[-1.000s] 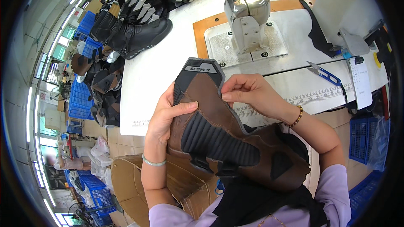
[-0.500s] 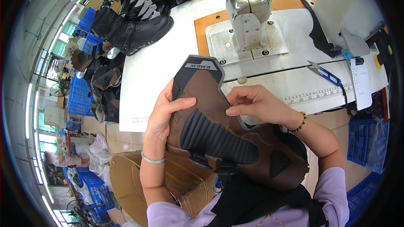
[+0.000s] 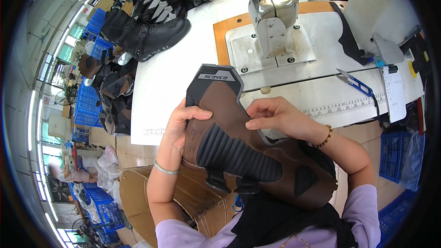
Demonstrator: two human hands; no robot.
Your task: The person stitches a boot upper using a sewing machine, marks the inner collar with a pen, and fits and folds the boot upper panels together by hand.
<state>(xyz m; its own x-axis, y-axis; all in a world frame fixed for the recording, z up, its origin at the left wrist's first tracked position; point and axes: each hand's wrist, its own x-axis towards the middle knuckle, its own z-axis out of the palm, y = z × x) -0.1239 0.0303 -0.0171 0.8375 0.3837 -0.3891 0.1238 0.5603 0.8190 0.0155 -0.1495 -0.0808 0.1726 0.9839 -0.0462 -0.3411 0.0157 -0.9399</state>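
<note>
A brown and black boot upper (image 3: 229, 110) with a ribbed black panel and black buckles lies slantwise before me, its shaft top pointing toward the sewing machine. My left hand (image 3: 183, 121) is closed on the shaft's left edge, thumb pressed on the brown front. On the right edge my right hand (image 3: 278, 118) pinches the rim between thumb and fingers. The toe part hangs low over my lap at the lower right. The sewing machine (image 3: 273, 23) stands beyond the boot upper, apart from it.
A finished black boot (image 3: 151, 36) lies at the far left of the white table (image 3: 154, 96), by piled black and white uppers. Blue thread snips (image 3: 356, 82) rest right of the machine. Below are a cardboard box (image 3: 138, 193) and blue crates (image 3: 395, 156); another person is far left.
The shaft top of the boot upper has tipped slightly left and down. My left hand has shifted slightly along with it; my right hand keeps its pinch.
</note>
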